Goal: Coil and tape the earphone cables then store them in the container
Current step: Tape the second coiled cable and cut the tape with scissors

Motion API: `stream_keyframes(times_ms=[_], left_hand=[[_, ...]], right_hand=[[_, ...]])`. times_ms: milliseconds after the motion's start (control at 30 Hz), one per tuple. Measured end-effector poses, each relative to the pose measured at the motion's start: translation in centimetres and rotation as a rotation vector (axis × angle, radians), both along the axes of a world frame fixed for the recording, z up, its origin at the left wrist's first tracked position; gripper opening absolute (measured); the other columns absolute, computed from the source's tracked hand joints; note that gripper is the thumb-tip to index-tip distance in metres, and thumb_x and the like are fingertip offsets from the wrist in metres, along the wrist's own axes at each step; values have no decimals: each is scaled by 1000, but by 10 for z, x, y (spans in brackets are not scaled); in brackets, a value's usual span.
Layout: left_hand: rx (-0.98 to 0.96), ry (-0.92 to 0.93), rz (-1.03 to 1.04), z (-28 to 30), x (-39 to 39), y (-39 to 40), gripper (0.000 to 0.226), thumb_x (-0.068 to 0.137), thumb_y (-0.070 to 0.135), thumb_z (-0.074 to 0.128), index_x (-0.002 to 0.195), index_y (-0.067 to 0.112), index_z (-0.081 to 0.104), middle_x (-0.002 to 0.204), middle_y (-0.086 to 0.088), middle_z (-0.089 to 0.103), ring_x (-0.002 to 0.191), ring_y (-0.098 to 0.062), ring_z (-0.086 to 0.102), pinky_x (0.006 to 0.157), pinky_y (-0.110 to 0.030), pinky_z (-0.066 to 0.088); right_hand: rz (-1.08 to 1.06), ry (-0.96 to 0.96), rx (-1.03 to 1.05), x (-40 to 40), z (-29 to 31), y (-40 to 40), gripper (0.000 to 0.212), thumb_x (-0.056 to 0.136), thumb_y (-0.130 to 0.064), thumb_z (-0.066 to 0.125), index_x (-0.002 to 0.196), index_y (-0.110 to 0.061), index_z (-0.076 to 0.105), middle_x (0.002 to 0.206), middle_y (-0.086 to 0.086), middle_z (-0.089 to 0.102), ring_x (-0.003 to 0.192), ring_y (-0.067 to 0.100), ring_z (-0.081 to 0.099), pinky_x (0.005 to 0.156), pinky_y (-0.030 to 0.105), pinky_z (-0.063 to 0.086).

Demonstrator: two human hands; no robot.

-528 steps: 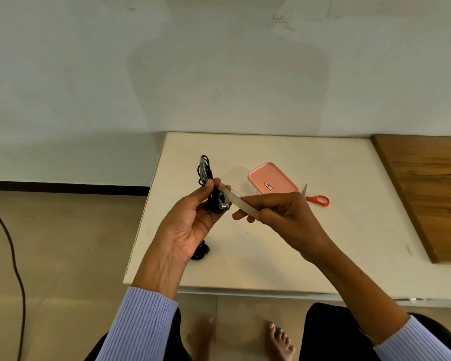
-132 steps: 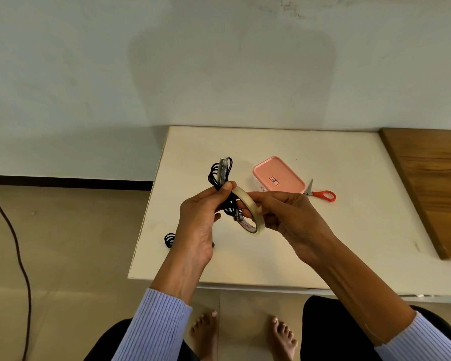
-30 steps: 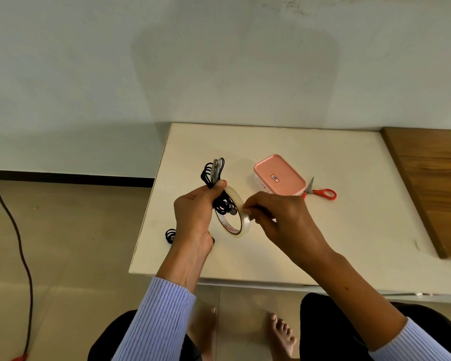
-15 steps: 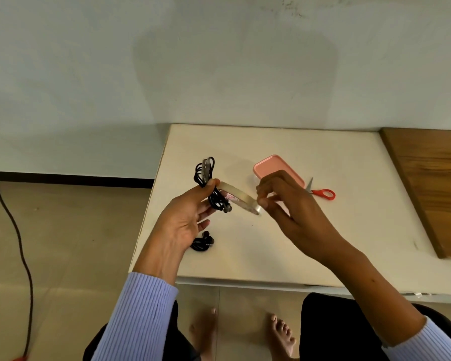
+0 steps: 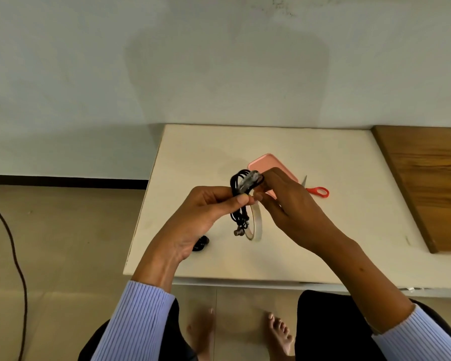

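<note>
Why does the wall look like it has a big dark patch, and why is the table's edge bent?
Head view: the patch on the wall looks like a soft shadow, probably the person's; the wide-angle lens bows the table edges; the tape on the earphone coil is slightly blurred.

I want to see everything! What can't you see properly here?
Head view only:
- Pink box: near half hidden by the right hand.
- Second cable bundle on the table: mostly behind the left hand.
- Scissors: blades partly covered by the right hand.
- Tape roll: top hidden by fingers.
</note>
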State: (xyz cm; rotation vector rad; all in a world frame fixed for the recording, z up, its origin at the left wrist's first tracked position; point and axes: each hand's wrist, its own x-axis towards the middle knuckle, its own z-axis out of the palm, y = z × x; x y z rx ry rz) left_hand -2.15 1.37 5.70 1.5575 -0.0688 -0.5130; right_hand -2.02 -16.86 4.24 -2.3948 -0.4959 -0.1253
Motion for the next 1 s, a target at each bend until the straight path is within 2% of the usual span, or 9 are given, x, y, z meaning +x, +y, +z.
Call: stream_keyframes(times_ms=[200, 367, 433, 500, 567, 733, 833, 933, 1000], left_hand=[[20, -36, 34, -2, 2, -2, 19, 86, 17, 63, 100, 12, 74, 100, 3, 74, 102, -3, 65, 80, -5, 43], [-2, -61, 73, -1, 4, -2, 20, 88, 17, 61, 102, 10, 73, 102, 4, 74, 106, 0, 62, 84, -4, 39], [-23, -46, 86, 0, 5, 0, 23, 88, 21, 60, 103, 10, 73, 106, 3, 73, 109, 0, 61, 96, -15, 33], [-40, -38, 121, 0, 6, 2, 21, 85, 24, 61, 96, 13, 76, 104, -1, 74, 108, -6, 63, 107, -31, 31], [-47, -44, 139, 2, 6, 3, 17, 83, 26, 62, 85, 19, 77, 100, -4, 74, 109, -14, 64, 110, -41, 33], [-28, -45, 117, 3, 5, 1, 18, 89, 16, 58, 91, 10, 76, 97, -7, 75, 104, -15, 67, 110, -42, 34], [-76, -34, 141, 6, 5, 0, 19, 88, 16, 58, 90, 7, 75, 97, -12, 74, 101, -22, 68, 104, -40, 41], [-146, -27, 163, 9, 6, 0, 18, 85, 16, 59, 82, 9, 75, 95, -17, 73, 96, -28, 70, 93, -36, 50], [-171, -30, 161, 10, 6, 0, 17, 82, 18, 60, 81, 10, 75, 94, -17, 74, 95, -28, 70, 90, -31, 52]], right_hand=[[-70, -74, -1, 5, -4, 4, 13, 92, -20, 57, 101, -11, 60, 98, -2, 61, 83, 13, 60, 64, 39, 55], [-198, 30, 302, 7, 1, 1, 32, 86, -19, 65, 116, -20, 56, 91, -8, 67, 75, 2, 66, 66, 12, 51], [-124, 20, 287, 9, -1, -4, 31, 90, -6, 57, 118, -19, 60, 102, -4, 70, 87, 1, 65, 71, 9, 49], [-23, 33, 228, 12, -4, -9, 45, 85, 10, 53, 116, -21, 65, 117, -7, 66, 108, 2, 59, 81, 8, 47], [77, 86, 239, 16, -4, -12, 55, 80, 18, 52, 114, -23, 66, 123, -14, 61, 117, 2, 54, 88, 15, 48], [211, 308, 372, 30, -2, -16, 26, 82, 2, 66, 99, -18, 68, 111, -27, 63, 115, 3, 56, 92, 26, 51], [200, 366, 401, 34, -10, -13, 19, 79, -7, 72, 98, -9, 67, 103, -10, 68, 105, 10, 63, 90, 31, 52], [150, 362, 457, 33, -16, -8, 13, 82, -1, 68, 95, 1, 68, 89, 6, 69, 85, 11, 66, 78, 21, 51], [163, 383, 512, 30, -16, -7, 18, 81, 2, 67, 99, 2, 66, 91, 6, 68, 86, 9, 66, 78, 18, 50]])
